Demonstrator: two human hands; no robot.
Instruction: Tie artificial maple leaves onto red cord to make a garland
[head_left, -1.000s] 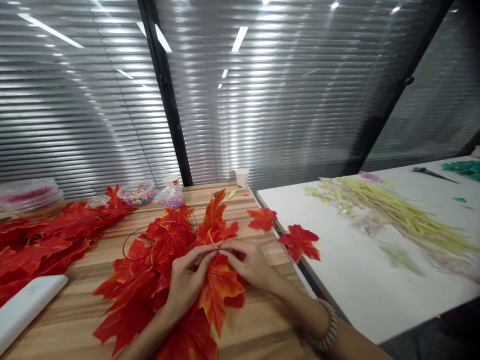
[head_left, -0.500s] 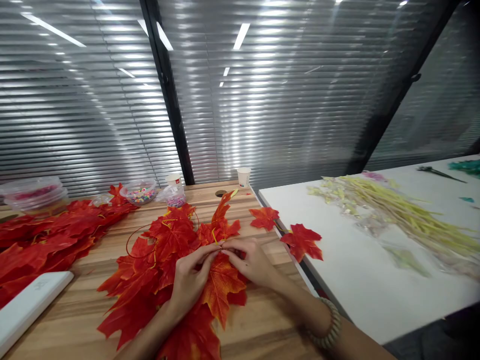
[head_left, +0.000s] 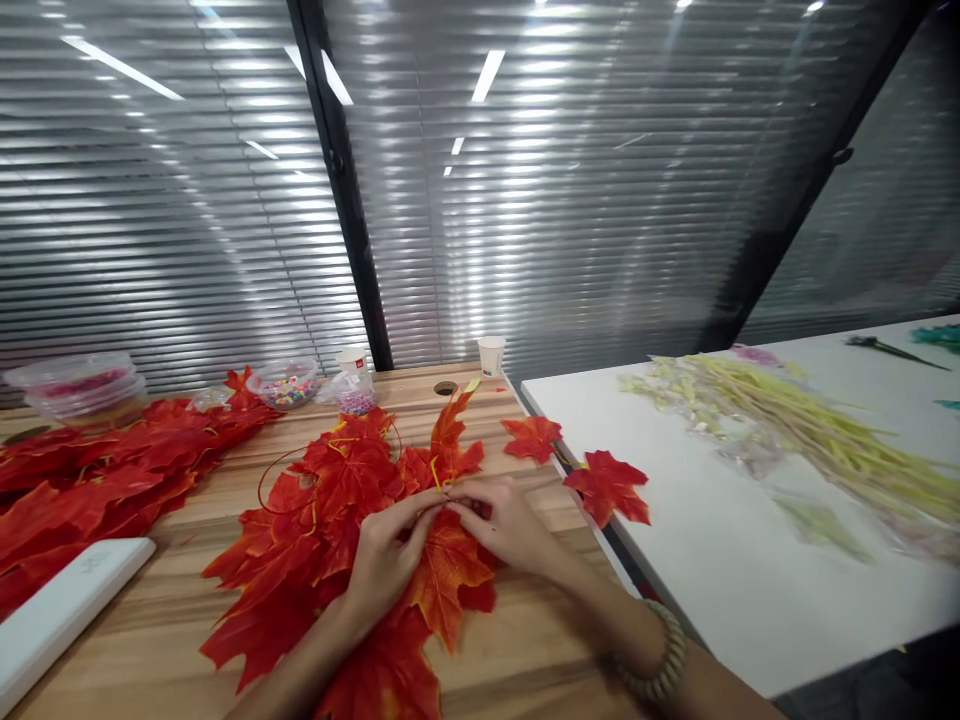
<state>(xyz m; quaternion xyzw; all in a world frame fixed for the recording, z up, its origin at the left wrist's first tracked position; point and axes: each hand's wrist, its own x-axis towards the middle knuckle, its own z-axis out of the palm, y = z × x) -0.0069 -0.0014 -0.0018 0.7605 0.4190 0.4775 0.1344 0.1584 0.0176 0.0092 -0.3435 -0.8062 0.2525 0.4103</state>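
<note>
While clear tubs (head_left: pixel 79 390), a bead bowl (head_left: pixel 285 386) and paper cups (head_left: pixel 492 355) line the worktop's (head_left: pixel 510 660) far edge, a leaf pile (head_left: pixel 112 480) and a white device (head_left: pixel 75 605), cut off by the frame, crowd its left side. The left hand (head_left: pixel 386 560) and right hand (head_left: pixel 510 525) pinch the leaf bunch (head_left: pixel 352 480) mid-worktop; their fingers hide the exact spot. It is red, orange-tinged, with yellow stems.

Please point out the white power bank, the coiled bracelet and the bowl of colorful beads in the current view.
White power bank (head_left: pixel 75 602): head view, top face.
Coiled bracelet (head_left: pixel 673 655): head view, outer coils.
Bowl of colorful beads (head_left: pixel 288 391): head view, beads inside.
</note>
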